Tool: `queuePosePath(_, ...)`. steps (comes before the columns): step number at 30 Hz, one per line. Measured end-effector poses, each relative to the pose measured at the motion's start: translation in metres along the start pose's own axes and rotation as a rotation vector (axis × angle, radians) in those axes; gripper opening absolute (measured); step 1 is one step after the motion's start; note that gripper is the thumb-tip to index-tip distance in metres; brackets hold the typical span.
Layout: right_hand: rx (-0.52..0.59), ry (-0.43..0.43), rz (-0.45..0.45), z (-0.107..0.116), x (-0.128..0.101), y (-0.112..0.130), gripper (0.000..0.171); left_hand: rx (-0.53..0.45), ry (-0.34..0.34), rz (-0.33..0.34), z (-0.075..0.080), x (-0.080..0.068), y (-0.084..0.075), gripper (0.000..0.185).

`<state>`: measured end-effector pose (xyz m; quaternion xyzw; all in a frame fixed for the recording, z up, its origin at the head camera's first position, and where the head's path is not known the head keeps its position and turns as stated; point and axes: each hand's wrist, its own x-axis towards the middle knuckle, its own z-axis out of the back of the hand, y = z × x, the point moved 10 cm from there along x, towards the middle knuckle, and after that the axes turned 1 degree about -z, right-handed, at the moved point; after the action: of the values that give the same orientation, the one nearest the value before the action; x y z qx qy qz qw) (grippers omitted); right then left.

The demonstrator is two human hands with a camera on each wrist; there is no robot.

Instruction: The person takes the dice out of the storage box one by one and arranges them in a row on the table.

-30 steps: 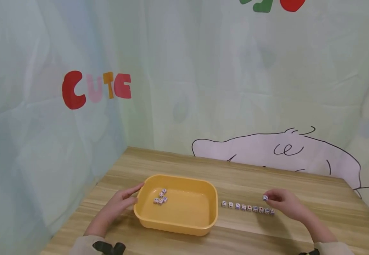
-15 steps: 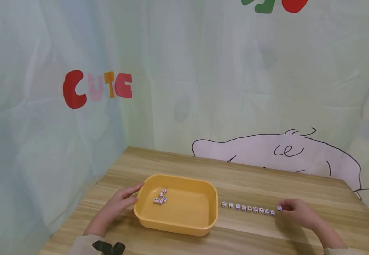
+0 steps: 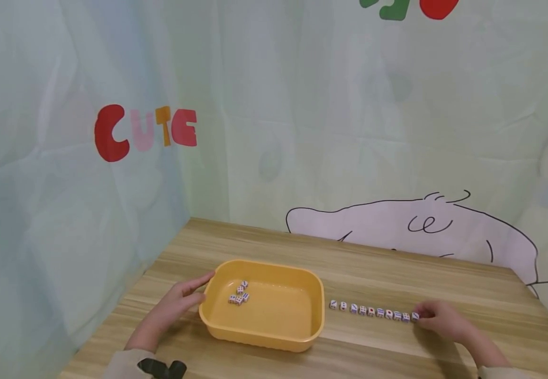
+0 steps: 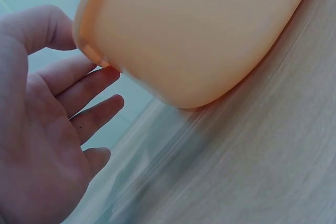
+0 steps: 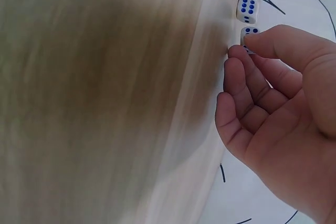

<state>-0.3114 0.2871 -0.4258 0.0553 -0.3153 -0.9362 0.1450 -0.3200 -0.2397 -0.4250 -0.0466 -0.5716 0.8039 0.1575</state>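
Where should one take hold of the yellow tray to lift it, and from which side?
Probably the short left rim of the yellow tray, approached from the left: its lip flares outward, giving fingers a ledge. The left hand already touches there, while the dice inside sit near that end.

Left hand flat-fingered; right hand pinching.

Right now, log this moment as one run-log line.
left hand: fingers against yellow tray rim | right hand: pinching end die of dice row | loose dice in tray | wooden table
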Motion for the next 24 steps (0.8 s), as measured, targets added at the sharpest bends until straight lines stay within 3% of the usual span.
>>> queuePosePath(13,0.029,0.020,0.027,-0.003,0.000,0.002,0.012,-0.009,-0.003,0.008,0.001,0.001,0.002,0.058)
queuePosePath(24,-0.008,-0.009,-0.018,0.012,0.000,0.010,0.030,-0.002,-0.002,-0.005,0.001,0.001,0.003,0.058)
